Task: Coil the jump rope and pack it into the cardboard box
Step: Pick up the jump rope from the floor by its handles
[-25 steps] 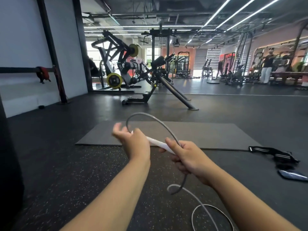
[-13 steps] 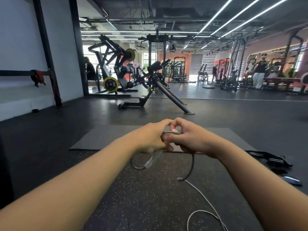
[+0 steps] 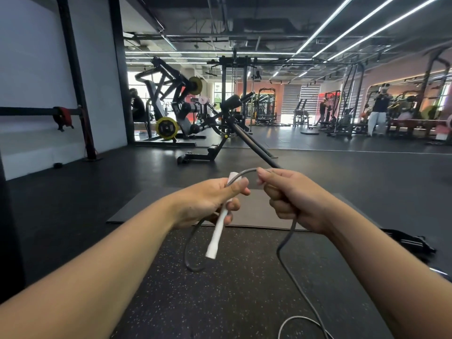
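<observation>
The jump rope [image 3: 286, 243] is up in the air between the person's two hands, out in front of them above the speckled rubber floor [image 3: 220, 302]. Its white handle [image 3: 216, 237] slants down and a little to the left, with its top end poking out above the left hand [image 3: 208, 201], whose fingers are wrapped around the upper part of the handle and whose thumb presses across it. From that top end the grey cord arches over in a short hump to the right hand [image 3: 293, 199], which is closed in a fist around it, the fingertips pinching the cord where it arrives. Below the right fist the cord drops away, kinks, and trails down to the floor, where it curls into a loose loop near the bottom edge. A second loop of cord hangs beneath the left hand, just behind the handle, curving down and back up. Beyond the hands a dark exercise mat [image 3: 247, 211] lies flat on the floor, and a black strap with pale stripes [image 3: 406, 241] lies off to the right. Farther back stand weight machines [image 3: 176, 111], with other people among the equipment at the far right.
</observation>
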### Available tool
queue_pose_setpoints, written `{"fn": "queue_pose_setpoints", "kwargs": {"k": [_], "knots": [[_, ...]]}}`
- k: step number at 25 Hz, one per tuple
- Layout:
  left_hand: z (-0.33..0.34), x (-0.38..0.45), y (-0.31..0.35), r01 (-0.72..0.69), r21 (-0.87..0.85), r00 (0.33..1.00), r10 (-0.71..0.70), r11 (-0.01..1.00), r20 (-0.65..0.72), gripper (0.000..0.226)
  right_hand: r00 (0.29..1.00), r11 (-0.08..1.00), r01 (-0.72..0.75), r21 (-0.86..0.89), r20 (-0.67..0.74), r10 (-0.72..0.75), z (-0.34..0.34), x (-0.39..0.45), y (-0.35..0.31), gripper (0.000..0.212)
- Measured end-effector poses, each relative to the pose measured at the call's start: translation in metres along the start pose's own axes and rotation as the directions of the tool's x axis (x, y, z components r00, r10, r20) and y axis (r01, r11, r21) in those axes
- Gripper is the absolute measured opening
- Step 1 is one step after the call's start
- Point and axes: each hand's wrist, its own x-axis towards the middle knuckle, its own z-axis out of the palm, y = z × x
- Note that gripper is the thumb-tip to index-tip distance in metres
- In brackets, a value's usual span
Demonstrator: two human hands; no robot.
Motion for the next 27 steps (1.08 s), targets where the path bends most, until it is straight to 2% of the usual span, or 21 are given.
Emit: {"fn": "queue_pose_setpoints", "kwargs": {"k": [3, 5, 7, 9, 12, 14, 16, 18, 20, 21, 22, 23, 24, 25, 26, 27], "knots": [[0.008, 0.0, -0.003, 0.005, 0.005, 1.0, -0.005, 1.0, 0.008, 0.055, 0.995, 0.994, 0.043, -0.104, -0.082, -0.051, 0.009, 0.011, -0.008, 0.024], [0.01, 0.003, -0.003, -0.022, -0.155, 0.997, 0.01, 0.988, -0.075, 0.044, 0.993, 0.995, 0.029, -0.093, -0.112, -0.039, 0.016, 0.014, -0.005, 0.028], [0.011, 0.009, 0.002, -0.135, -0.453, 0.967, 0.018, 0.881, -0.252, 0.035, 0.994, 0.998, -0.039, -0.045, -0.102, 0.035, 0.026, 0.012, 0.004, 0.04], [0.01, 0.016, 0.01, -0.305, -0.636, 0.893, -0.02, 0.709, -0.451, 0.03, 0.991, 0.991, -0.125, -0.04, -0.045, 0.123, 0.037, 0.005, 0.013, 0.053], [0.012, 0.021, 0.024, -0.436, -0.697, 0.793, -0.123, 0.569, -0.597, 0.027, 0.98, 0.977, -0.184, 0.105, 0.093, 0.175, 0.035, -0.006, 0.017, 0.063], [0.01, 0.022, 0.026, -0.491, -0.707, 0.734, -0.195, 0.509, -0.65, 0.027, 0.985, 0.975, -0.147, 0.168, 0.114, 0.128, 0.031, -0.012, 0.014, 0.055], [0.007, 0.022, 0.023, -0.52, -0.705, 0.707, -0.22, 0.482, -0.672, 0.029, 0.999, 0.992, -0.04, 0.117, -0.008, 0.041, 0.035, -0.012, 0.015, 0.045], [0.008, 0.021, 0.014, -0.499, -0.731, 0.734, -0.221, 0.466, -0.642, 0.027, 0.985, 0.991, 0.072, 0.116, -0.162, -0.053, 0.039, -0.007, 0.016, 0.042], [0.013, 0.016, -0.002, -0.407, -0.766, 0.782, -0.243, 0.498, -0.574, 0.024, 0.965, 0.981, 0.156, 0.115, -0.229, -0.126, 0.036, -0.003, 0.011, 0.04], [0.013, 0.014, -0.011, -0.332, -0.751, 0.792, -0.264, 0.571, -0.551, 0.024, 0.96, 0.981, 0.179, 0.079, -0.233, -0.156, 0.032, -0.003, 0.005, 0.04], [0.012, 0.011, -0.018, -0.246, -0.68, 0.785, -0.269, 0.691, -0.558, 0.029, 0.96, 0.982, 0.188, 0.012, -0.215, -0.181, 0.026, -0.002, -0.001, 0.04], [0.008, 0.007, -0.022, -0.163, -0.537, 0.765, -0.237, 0.828, -0.598, 0.039, 0.965, 0.979, 0.185, -0.082, -0.175, -0.196, 0.019, -0.002, -0.008, 0.04], [0.003, 0.004, -0.022, -0.116, -0.343, 0.749, -0.144, 0.932, -0.647, 0.052, 0.972, 0.965, 0.176, -0.195, -0.118, -0.201, 0.013, -0.001, -0.013, 0.039], [-0.002, 0.001, -0.017, -0.126, -0.124, 0.752, 0.014, 0.984, -0.659, 0.063, 0.98, 0.939, 0.169, -0.3, -0.051, -0.193, 0.009, 0.0, -0.018, 0.039], [-0.005, 0.0, -0.006, -0.166, 0.08, 0.784, 0.181, 0.983, -0.594, 0.07, 0.984, 0.911, 0.169, -0.376, 0.018, -0.175, 0.006, 0.001, -0.023, 0.04], [-0.006, 0.0, 0.006, -0.208, 0.232, 0.838, 0.295, 0.95, -0.459, 0.072, 0.984, 0.887, 0.177, -0.427, 0.08, -0.158, 0.004, 0.003, -0.029, 0.041]]}}
